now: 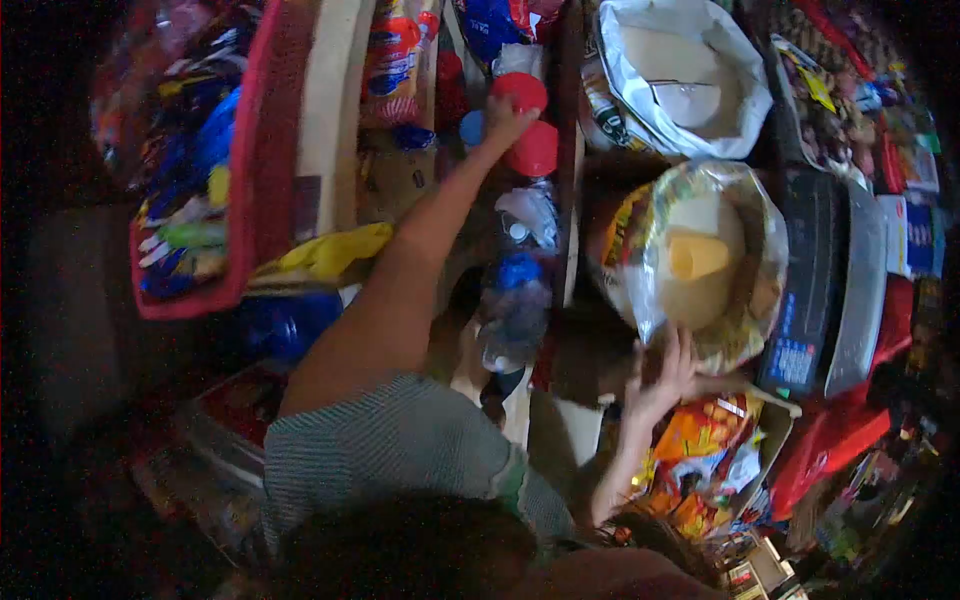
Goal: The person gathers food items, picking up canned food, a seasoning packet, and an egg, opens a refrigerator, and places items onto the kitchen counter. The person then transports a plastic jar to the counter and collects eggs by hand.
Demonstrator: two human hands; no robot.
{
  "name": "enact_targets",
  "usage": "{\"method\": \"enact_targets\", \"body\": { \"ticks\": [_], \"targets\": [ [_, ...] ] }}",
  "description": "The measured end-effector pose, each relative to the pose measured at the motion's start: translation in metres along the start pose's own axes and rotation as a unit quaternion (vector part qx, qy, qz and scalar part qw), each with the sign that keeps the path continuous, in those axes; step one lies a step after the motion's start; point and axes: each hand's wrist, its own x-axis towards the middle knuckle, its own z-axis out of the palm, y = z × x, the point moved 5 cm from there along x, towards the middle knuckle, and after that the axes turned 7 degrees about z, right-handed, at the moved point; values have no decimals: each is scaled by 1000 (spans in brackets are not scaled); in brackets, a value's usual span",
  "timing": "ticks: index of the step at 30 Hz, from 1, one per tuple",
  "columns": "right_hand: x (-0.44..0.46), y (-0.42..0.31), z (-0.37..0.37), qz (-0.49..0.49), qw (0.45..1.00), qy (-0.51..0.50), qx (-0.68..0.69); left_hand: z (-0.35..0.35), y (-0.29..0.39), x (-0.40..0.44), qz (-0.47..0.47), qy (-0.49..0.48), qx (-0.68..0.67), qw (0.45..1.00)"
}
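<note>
My left hand (507, 118) reaches to the top centre and touches a red round lid (520, 92); its fingers are blurred, and whether they grip the lid is unclear. Just below it is a second red lid (534, 150). My right hand (670, 375) has its fingers spread at the lower rim of an open sack (770, 240). Inside that sack a yellow scoop (697, 256) lies on pale grain. Above stands another open sack with a white liner (745, 70), holding pale contents and a clear scoop (690, 103).
Clear plastic bottles (515, 310) stand in the middle. A box of orange packets (700, 440) is at the lower right, beside a dark case (808, 280). A red-rimmed tray (243, 200) of small packets is on the left, near a yellow bag (335, 252).
</note>
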Motion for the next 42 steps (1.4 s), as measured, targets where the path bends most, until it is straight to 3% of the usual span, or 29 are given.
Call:
{"method": "enact_targets", "body": {
  "ticks": [3,5,8,12,18,32,42],
  "targets": [
    [3,-9,1,-13,999,-2,-36,-6,-38,44,-27,15,190,981],
    [5,-7,-1,-45,998,-9,-50,-9,-63,69,-33,-24,210,977],
    [-4,74,23,-135,978,-95,-124,3,-138,103,-40,-119,305,944],
    [37,44,43,-105,984,-73,-121,9,-222,136,-48,-221,392,892],
    [71,38,74,-94,982,-91,-136,12,-285,145,-67,-261,461,845],
    [90,40,96,-77,978,-114,-159,33,-340,138,-56,-254,507,821],
    [92,33,97,-73,978,-112,-162,38,-322,148,-22,-242,522,818]
  ]
}}
